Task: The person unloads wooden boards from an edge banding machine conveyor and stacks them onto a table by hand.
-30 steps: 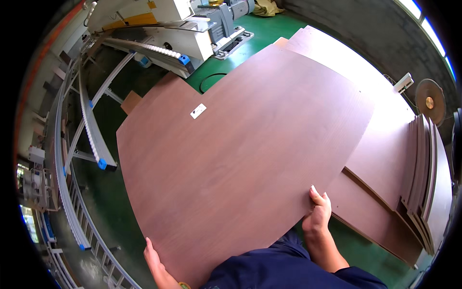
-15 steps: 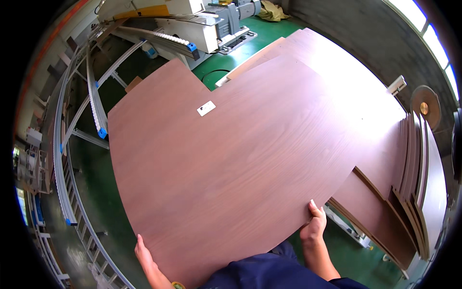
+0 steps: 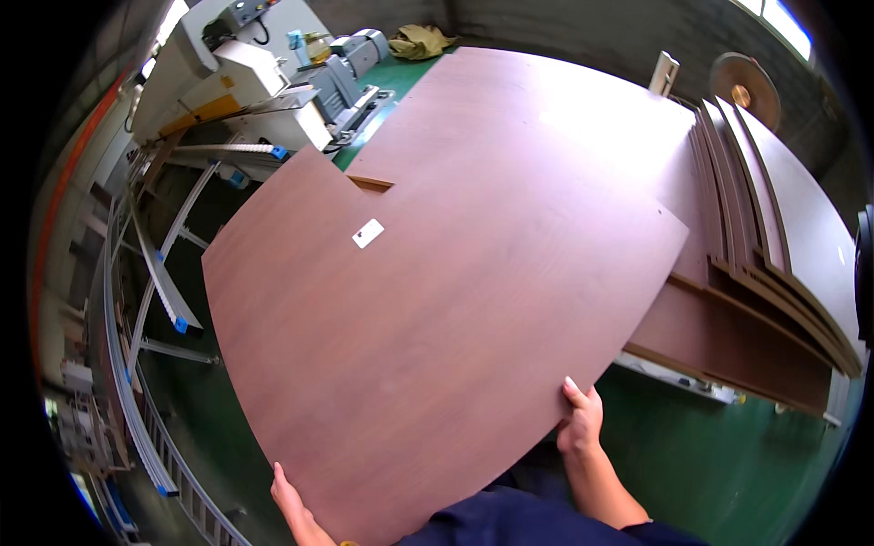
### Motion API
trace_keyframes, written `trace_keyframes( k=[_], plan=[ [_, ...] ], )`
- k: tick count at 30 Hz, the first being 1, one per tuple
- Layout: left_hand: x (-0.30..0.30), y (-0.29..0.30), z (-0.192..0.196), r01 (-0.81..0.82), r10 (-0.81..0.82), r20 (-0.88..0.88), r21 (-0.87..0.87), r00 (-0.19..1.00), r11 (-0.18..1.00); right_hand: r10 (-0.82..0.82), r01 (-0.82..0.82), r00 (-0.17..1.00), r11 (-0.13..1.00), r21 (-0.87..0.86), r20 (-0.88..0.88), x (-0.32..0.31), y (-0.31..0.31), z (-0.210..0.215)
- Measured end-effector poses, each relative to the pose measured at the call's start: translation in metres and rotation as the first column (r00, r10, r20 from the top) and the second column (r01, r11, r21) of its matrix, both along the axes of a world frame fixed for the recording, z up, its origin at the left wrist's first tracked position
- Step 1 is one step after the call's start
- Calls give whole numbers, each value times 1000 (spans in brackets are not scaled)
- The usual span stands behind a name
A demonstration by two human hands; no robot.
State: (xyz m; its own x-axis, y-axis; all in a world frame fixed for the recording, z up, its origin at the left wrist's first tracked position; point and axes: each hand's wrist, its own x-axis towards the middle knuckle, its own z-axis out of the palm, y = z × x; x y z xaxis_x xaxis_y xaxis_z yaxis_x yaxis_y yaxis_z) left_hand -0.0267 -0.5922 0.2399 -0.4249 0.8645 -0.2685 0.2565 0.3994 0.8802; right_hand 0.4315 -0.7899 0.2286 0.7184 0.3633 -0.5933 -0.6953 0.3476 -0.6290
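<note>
Okay, big brown panel (image 3: 437, 337) is in both hands, spanning the middle of the view, near end against the dark blue garment (image 3: 523, 519). Left hand (image 3: 293, 505) has hold of the near left edge; most of its fingers are hidden, can't tell how far they curl. Right hand (image 3: 583, 426) is closed on the near right edge, thumb on the top face, gap only as wide as the board; remaining fingers mostly out of sight underneath. Small white label (image 3: 368, 233) sits on the top face, near a notch in the far edge. Far right part of the panel overlaps a larger brown board (image 3: 537, 96); glare there, can't tell whether they touch. Leaning pile of boards (image 3: 765, 200) to the right, round disc (image 3: 745, 91) behind it. Left side: metal rail (image 3: 164, 284) with blue end cap, well apart from the left hand. Far left: white machine (image 3: 259, 73), grey motor (image 3: 335, 96) beside it, then a crumpled tan sack (image 3: 419, 42). Green floor (image 3: 710, 464) below.
</note>
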Motion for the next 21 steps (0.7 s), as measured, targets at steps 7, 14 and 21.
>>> trace_keyframes(
  k=[7,14,21],
  plan=[
    [-1,14,-2,10,-9,47,-13,999,1000,-38,36,997,999,29,67,-4,9,-1],
    [-2,56,45,56,-56,3,85,998,995,-23,22,994,1000,15,102,-28,36,5],
    [-22,106,47,125,-128,37,81,991,989,-115,108,989,991,75,91,-51,54,3]
  ],
)
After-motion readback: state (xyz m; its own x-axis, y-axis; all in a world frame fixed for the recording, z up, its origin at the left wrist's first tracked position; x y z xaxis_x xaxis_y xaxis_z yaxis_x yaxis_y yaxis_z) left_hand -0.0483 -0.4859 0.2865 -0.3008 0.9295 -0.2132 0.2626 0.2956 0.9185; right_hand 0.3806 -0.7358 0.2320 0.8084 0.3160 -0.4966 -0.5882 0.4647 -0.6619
